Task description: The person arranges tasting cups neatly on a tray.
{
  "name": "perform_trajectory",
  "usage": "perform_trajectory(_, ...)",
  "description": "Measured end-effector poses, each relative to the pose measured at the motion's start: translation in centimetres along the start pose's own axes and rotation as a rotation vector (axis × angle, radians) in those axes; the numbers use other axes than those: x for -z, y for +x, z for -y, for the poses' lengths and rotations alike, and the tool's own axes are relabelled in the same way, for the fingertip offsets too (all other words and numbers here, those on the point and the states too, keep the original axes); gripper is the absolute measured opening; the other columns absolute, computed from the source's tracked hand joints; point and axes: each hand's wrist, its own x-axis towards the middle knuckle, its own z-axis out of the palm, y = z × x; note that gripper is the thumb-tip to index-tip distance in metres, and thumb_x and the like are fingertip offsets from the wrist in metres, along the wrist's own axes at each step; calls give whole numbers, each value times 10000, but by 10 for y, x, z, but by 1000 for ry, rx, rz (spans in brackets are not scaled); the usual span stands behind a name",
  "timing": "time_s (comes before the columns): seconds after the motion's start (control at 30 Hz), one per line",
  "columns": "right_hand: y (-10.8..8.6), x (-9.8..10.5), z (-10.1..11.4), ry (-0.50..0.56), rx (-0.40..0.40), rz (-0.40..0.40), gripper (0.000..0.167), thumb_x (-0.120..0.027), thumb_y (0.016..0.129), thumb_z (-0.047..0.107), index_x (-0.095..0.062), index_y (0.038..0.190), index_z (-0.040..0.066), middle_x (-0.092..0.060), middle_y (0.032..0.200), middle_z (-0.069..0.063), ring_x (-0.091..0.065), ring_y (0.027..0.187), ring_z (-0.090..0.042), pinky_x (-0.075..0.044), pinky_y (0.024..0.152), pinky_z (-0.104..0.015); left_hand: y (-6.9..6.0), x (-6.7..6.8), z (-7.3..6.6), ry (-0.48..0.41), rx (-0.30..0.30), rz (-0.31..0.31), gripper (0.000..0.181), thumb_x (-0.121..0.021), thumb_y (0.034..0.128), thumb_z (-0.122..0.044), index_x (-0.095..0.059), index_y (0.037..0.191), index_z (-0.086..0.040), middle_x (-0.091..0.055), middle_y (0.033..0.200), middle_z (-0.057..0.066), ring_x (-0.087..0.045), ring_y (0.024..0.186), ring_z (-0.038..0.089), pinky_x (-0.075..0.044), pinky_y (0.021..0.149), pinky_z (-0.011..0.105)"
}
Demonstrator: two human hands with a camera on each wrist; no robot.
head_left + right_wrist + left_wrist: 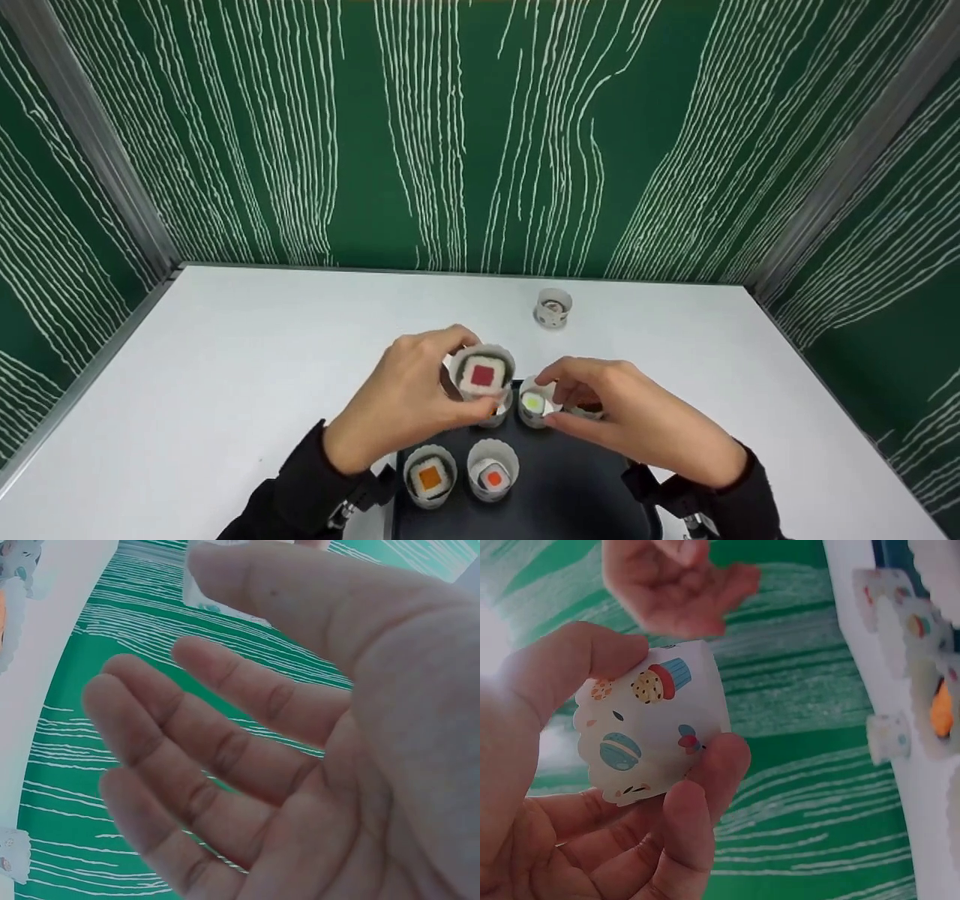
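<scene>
My left hand (401, 401) holds up a white paper baking cup (649, 731) with thumb and fingers, above a dark tray (574, 484). Little cupcake prints decorate the cup's side. Inside it sits a sushi roll piece (483, 376), white with a red square centre. To the right, my right hand (634, 405) hovers over the tray's far side; in the right wrist view its fingers (202, 799) are loosely bent with nothing between them. Behind its fingertips in the head view stands a baking cup with a green-centred roll piece (533, 403).
Nearer on the tray stand two cups, one with an orange-centred piece (430, 478), the other with a red-orange-centred piece (494, 477). Other cups are partly hidden behind both hands. One more cup (553, 315) stands beyond the tray on the white table (300, 345).
</scene>
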Motion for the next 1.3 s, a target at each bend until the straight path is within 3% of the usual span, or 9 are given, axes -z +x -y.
perform_trajectory(0.17, 0, 0, 2, 23, 8, -13, 280, -747, 1028, 301, -704, 1277, 179, -708, 1021, 110, -718, 899, -9, -612, 833, -265, -5, -10, -10, -13, -24, 50, 351, -898, 832, -284, -723, 1107, -156, -716, 939, -104, -652, 786, 72, -528, 680, 208)
perform_trajectory(0.47, 1, -1, 5, 71, 36, -7, 301, -745, 1027, 333, -687, 1290, 198, -723, 1064, 84, -734, 928, -25, -614, 831, -255, -8, -21, -13, -31, -67, 71, 349, -887, 837, -232, -706, 1120, -140, -724, 985, -41, -639, 837, 37, -530, 727, 195)
perform_trajectory(0.73, 2, -1, 5, 39, 52, -8, 348, -753, 1016, 369, -683, 1308, 191, -747, 1103, 108, -735, 947, -19, -623, 847, -259, -7, -26, -13, -71, -47, 77, 464, -906, 831, -250, -658, 1207, -139, -754, 979, -62, -675, 801, 7, -541, 701, 178)
perform_trajectory(0.87, 2, -1, 5, 63, 51, -12, 411, -771, 998, 381, -667, 1335, 169, -751, 1121, 94, -753, 958, -30, -629, 835, -260, -6, -27, -11, -159, -23, 87, 490, -952, 815, -246, -609, 1142, -122, -757, 960, -26, -723, 773, 47, -579, 697, 182)
perform_trajectory(1.03, 1, -1, 7, 47, 83, -51, 463, -781, 982, 395, -653, 1367, 172, -730, 1190, 84, -742, 983, -30, -637, 843, -286, -5, -24, -9, -265, -7, 114, 486, -975, 794, -198, -613, 1108, -112, -749, 1029, 6, -780, 858, 86, -627, 755, 205)
perform_trajectory(1.3, -2, 0, 6, -19, 115, -98, 455, -818, 956, 348, -664, 1364, 218, -716, 1206, 102, -699, 953, -25, -608, 816, -237, -4, -21, -11, -277, 6, 142, 367, -823, 852, 9, -686, 1179, -89, -707, 1116, 33, -758, 949, 77, -623, 837, 199)
